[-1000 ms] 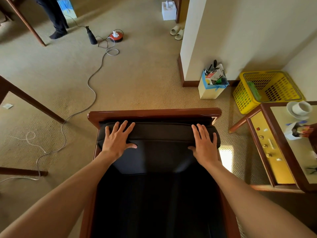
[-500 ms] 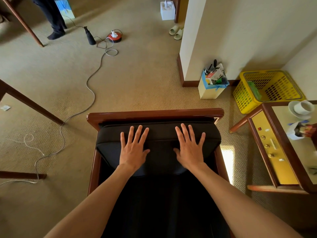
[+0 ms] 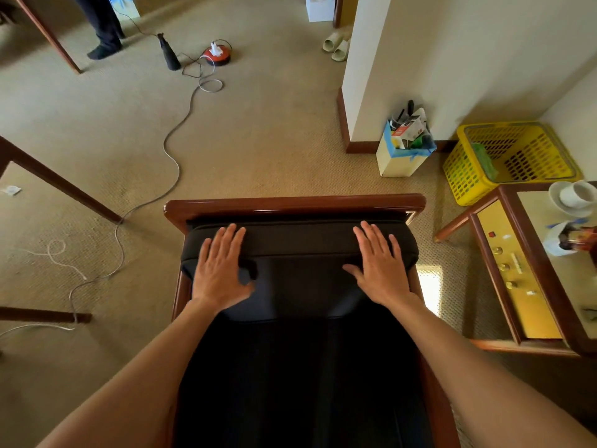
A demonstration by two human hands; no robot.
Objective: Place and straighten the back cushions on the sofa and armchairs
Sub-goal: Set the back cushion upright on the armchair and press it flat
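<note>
Here both hands pressed the back cushion point(image 3: 298, 253).
Left hand point(image 3: 219, 273) and right hand point(image 3: 381, 270) lay flat with fingers released near the cushion's side edges, against the armchair point(image 3: 294, 205) back rail.

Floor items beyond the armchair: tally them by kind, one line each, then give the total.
Slippers: 2
Yellow basket: 1
White box of rubbish: 1
Red cable reel: 1
Black bottle-shaped thing: 1
White tissue box: 1
Total: 7
</note>
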